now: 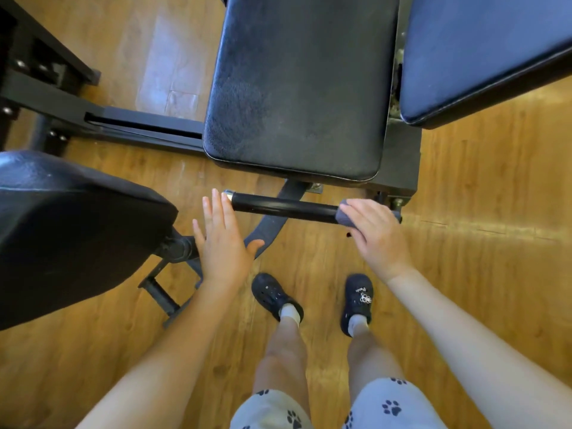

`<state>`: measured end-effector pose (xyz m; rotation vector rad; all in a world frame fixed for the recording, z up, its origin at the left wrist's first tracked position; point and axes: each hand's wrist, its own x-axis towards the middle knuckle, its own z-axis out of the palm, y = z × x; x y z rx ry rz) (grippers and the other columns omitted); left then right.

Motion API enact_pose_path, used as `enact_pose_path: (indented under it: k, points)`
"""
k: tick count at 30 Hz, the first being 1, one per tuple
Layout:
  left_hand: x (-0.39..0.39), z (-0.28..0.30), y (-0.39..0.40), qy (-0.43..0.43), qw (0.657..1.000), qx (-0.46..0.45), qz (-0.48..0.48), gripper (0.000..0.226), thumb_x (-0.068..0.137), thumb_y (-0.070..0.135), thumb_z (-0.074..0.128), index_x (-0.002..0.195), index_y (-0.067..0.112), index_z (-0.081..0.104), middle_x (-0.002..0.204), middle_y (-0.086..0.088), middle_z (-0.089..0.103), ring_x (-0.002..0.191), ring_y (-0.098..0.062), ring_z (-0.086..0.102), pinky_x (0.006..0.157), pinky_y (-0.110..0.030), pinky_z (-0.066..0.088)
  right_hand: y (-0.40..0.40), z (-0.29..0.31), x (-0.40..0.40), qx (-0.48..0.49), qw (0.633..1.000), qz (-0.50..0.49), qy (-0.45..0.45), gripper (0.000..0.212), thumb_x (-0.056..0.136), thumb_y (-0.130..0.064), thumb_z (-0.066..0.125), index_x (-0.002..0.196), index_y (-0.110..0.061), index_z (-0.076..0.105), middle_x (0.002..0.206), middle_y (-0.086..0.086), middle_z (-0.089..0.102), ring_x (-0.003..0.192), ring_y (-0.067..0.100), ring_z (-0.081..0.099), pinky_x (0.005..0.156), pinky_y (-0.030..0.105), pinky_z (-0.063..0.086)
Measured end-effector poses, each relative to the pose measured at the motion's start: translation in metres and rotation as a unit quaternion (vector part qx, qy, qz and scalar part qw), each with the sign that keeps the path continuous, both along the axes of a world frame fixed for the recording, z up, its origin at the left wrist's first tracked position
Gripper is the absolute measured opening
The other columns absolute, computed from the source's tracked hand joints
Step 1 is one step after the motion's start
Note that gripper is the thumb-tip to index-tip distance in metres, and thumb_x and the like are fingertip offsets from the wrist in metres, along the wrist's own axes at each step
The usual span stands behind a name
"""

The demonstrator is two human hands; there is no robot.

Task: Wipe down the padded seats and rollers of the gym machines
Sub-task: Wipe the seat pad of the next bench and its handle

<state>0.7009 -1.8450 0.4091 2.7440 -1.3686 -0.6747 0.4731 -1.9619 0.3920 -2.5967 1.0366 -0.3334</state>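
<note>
A black padded seat fills the upper middle of the head view. Just below its front edge runs a black bar, lying crosswise. My right hand presses a dark grey cloth onto the bar's right end, fingers lying over the cloth. My left hand hovers flat with straight, spread fingers by the bar's left end, fingertips close to its metal cap, holding nothing. A second black pad sits at the left, and a dark blue backrest pad at the upper right.
Black steel frame beams run along the wooden floor at the left. A curved metal support holds the bar. My feet in dark clogs stand just below the bar.
</note>
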Motion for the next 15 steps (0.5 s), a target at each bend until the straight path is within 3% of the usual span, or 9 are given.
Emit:
enact_pose_path:
  k: [4, 8, 10, 12, 15]
  points:
    - [-0.030, -0.003, -0.012, -0.023, 0.998, 0.009, -0.065, 0.101, 0.084, 0.050, 0.060, 0.150, 0.008, -0.004, 0.158, -0.008, -0.010, 0.143, -0.024, -0.017, 0.108, -0.054, -0.012, 0.000, -0.003, 0.000, 0.080, 0.988, -0.111, -0.068, 0.040, 0.092, -0.026, 0.044, 0.120, -0.001, 0.058, 0.118, 0.013, 0.061, 0.113, 0.025, 0.054, 0.099, 0.033, 0.043]
    - [-0.057, -0.002, -0.031, 0.001, 0.993, 0.001, -0.121, 0.099, 0.086, 0.058, 0.052, 0.150, 0.009, -0.006, 0.158, -0.007, -0.011, 0.143, -0.025, -0.019, 0.108, -0.050, -0.016, 0.003, -0.001, 0.016, 0.131, 0.942, -0.278, -0.134, 0.049, 0.091, -0.037, 0.038, 0.121, -0.005, 0.059, 0.121, 0.010, 0.061, 0.116, 0.022, 0.053, 0.099, 0.025, 0.036]
    - [-0.059, -0.004, -0.032, 0.006, 0.993, -0.008, -0.119, 0.099, 0.086, 0.060, 0.051, 0.150, 0.009, -0.003, 0.159, -0.006, -0.009, 0.144, -0.025, -0.016, 0.110, -0.049, -0.014, 0.011, -0.006, 0.018, 0.069, 0.960, -0.247, -0.113, 0.042, 0.092, -0.032, 0.044, 0.120, -0.004, 0.059, 0.120, 0.011, 0.062, 0.117, 0.024, 0.051, 0.103, 0.029, 0.033]
    - [-0.056, -0.008, -0.029, 0.009, 0.991, -0.020, -0.130, 0.099, 0.084, 0.059, 0.055, 0.150, 0.007, 0.003, 0.159, -0.008, -0.002, 0.145, -0.025, -0.011, 0.111, -0.049, -0.010, 0.025, -0.017, 0.014, -0.019, 0.985, -0.152, -0.075, 0.034, 0.090, -0.019, 0.048, 0.119, -0.005, 0.059, 0.120, 0.011, 0.062, 0.120, 0.025, 0.047, 0.106, 0.037, 0.030]
    - [-0.051, -0.012, -0.028, -0.003, 0.988, -0.038, -0.150, 0.097, 0.079, 0.056, 0.063, 0.148, 0.003, 0.019, 0.157, -0.013, 0.016, 0.145, -0.029, 0.004, 0.110, -0.052, 0.001, 0.025, -0.025, 0.007, -0.060, 0.992, -0.089, -0.068, 0.032, 0.088, -0.009, 0.048, 0.118, -0.006, 0.057, 0.118, 0.013, 0.063, 0.120, 0.027, 0.045, 0.104, 0.041, 0.030]
